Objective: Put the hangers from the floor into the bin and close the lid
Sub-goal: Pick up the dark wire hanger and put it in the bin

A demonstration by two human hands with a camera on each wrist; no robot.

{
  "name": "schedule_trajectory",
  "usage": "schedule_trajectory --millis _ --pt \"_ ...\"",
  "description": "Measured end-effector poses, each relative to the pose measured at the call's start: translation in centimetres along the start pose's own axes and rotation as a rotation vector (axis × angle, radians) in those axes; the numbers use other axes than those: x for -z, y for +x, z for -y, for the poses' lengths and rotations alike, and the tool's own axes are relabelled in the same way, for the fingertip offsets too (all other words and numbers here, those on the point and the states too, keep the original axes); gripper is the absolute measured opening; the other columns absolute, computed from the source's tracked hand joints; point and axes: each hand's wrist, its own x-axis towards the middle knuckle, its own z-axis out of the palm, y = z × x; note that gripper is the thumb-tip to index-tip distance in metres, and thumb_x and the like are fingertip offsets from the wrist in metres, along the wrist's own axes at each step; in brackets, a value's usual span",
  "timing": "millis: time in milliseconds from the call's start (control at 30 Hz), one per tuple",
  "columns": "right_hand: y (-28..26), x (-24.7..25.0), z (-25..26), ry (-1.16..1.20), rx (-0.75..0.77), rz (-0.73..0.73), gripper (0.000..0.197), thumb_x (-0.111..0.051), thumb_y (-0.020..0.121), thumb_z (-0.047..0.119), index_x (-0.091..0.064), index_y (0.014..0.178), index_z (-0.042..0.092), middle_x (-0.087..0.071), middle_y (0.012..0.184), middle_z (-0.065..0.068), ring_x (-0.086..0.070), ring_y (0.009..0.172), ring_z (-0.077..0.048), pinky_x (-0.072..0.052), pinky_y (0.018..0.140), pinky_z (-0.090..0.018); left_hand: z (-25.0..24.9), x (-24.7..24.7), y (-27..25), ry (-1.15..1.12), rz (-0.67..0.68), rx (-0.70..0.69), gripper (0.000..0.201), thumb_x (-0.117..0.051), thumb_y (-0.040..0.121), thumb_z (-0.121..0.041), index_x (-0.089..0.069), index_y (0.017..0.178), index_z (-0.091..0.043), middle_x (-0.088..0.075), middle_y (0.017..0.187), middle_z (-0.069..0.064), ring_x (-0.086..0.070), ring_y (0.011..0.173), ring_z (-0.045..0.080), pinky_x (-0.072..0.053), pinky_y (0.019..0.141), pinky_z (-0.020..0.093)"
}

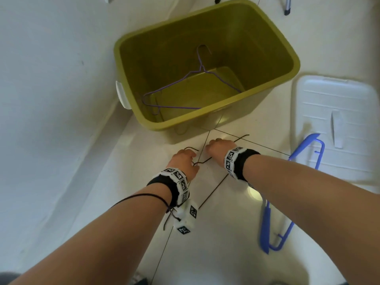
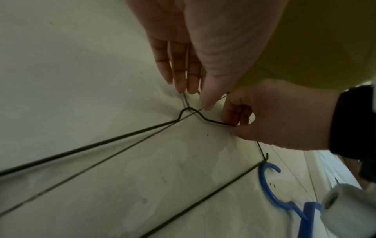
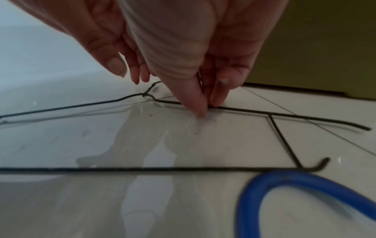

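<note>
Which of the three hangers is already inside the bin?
The purple wire hanger, leaning inside the olive bin. The black wire hanger and the blue plastic hanger are on the floor.

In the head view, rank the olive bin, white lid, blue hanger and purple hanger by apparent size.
1. Olive bin
2. White lid
3. Blue hanger and purple hanger: similar span, and the blue one is nearer, so unranked.
</note>
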Motion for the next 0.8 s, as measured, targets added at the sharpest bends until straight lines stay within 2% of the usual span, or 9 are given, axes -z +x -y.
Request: schedule_trajectory --millis 133,233,333,400,500,567,633,733,800 --pt "0.3 -0.1 0.2 -0.003 0.02 0.005 0.033 -0.044 0.093 0.003 -0.047 0.126 0.0 -0.051 0.128 -0.019 -0.051 0.119 -0.034 -0.046 0.09 -0.04 0.5 0.0 0.3 -0.024 0.077 0.071 0.048 -0.062 0.084 -0.029 -0.05 0.129 -0.015 -0.056 0.131 0.006 -0.055 0.118 0.023 -0.046 0.097 0.029" --pt "0.1 0.2 -0.5 0.09 0.025 -0.029 0.033 -0.045 0.091 0.004 -0.051 0.124 0.005 -0.052 0.127 -0.017 -0.053 0.114 -0.034 -0.047 0.086 -0.038 0.6 0.4 0.4 -0.048 0.108 0.113 0.048 -0.059 0.087 -0.03 -0.048 0.131 -0.013 -0.057 0.132 0.006 -0.054 0.121 0.024 -0.044 0.097 0.028" --pt "-0.1 0.7 -1.6 0.176 0.031 -0.112 0.033 -0.05 0.088 0.003 -0.057 0.118 0.014 -0.051 0.125 -0.008 -0.051 0.114 -0.029 -0.048 0.084 -0.037 0.6 0.9 0.1 -0.212 0.039 0.153 0.036 -0.056 0.089 -0.022 -0.049 0.123 -0.016 -0.065 0.119 0.008 -0.063 0.107 0.027 -0.053 0.089 0.033" --pt "-0.4 1.3 -2.4 0.23 0.025 -0.133 0.032 -0.051 0.089 0.005 -0.06 0.116 0.019 -0.053 0.125 -0.005 -0.05 0.116 -0.026 -0.047 0.086 -0.035 0.3 1.4 -0.4 -0.304 -0.018 0.128 0.025 -0.053 0.089 -0.015 -0.048 0.114 -0.017 -0.068 0.107 0.008 -0.069 0.093 0.027 -0.057 0.08 0.037" --pt "-1.2 2.0 -3.5 0.292 0.026 -0.183 0.028 -0.05 0.092 0.01 -0.062 0.114 0.02 -0.058 0.121 -0.005 -0.051 0.114 -0.027 -0.046 0.09 -0.034 -0.5 2.0 -1.2 -0.379 -0.054 0.071 0.022 -0.043 0.089 -0.003 -0.048 0.099 -0.022 -0.065 0.089 0.004 -0.069 0.077 0.023 -0.05 0.055 0.023" --pt "-2.1 2.3 -3.9 0.343 0.028 -0.221 0.026 -0.051 0.092 0.011 -0.064 0.113 0.018 -0.059 0.119 -0.007 -0.052 0.112 -0.027 -0.047 0.093 -0.036 -1.1 2.4 -1.9 -0.409 -0.068 0.029 0.027 -0.038 0.088 0.001 -0.048 0.093 -0.023 -0.064 0.083 0.005 -0.066 0.07 0.023 -0.044 0.048 0.019" --pt "-3.1 2.6 -4.3 0.403 0.018 -0.248 0.023 -0.052 0.092 0.015 -0.067 0.11 0.016 -0.062 0.116 -0.009 -0.055 0.108 -0.028 -0.048 0.092 -0.036 -1.9 2.9 -2.6 -0.41 -0.071 -0.003 0.026 -0.038 0.088 0.001 -0.05 0.093 -0.021 -0.064 0.083 0.006 -0.065 0.068 0.023 -0.046 0.049 0.02" --pt "-4.8 3.4 -4.7 0.464 0.031 -0.276 0.021 -0.056 0.09 0.021 -0.07 0.104 0.013 -0.069 0.107 -0.009 -0.061 0.101 -0.027 -0.05 0.088 -0.035 -3.0 3.5 -3.5 -0.4 -0.075 -0.034 0.024 -0.039 0.089 0.0 -0.052 0.091 -0.02 -0.064 0.081 0.005 -0.064 0.064 0.023 -0.054 0.063 0.033" --pt "-6.1 4.0 -5.1 0.491 0.042 -0.298 0.021 -0.058 0.089 0.022 -0.071 0.101 0.011 -0.071 0.103 -0.008 -0.063 0.098 -0.026 -0.05 0.086 -0.033 -3.9 4.2 -4.4 -0.381 -0.087 -0.055 0.025 -0.039 0.089 0.0 -0.053 0.091 -0.021 -0.064 0.08 0.003 -0.064 0.063 0.021 -0.057 0.067 0.035"
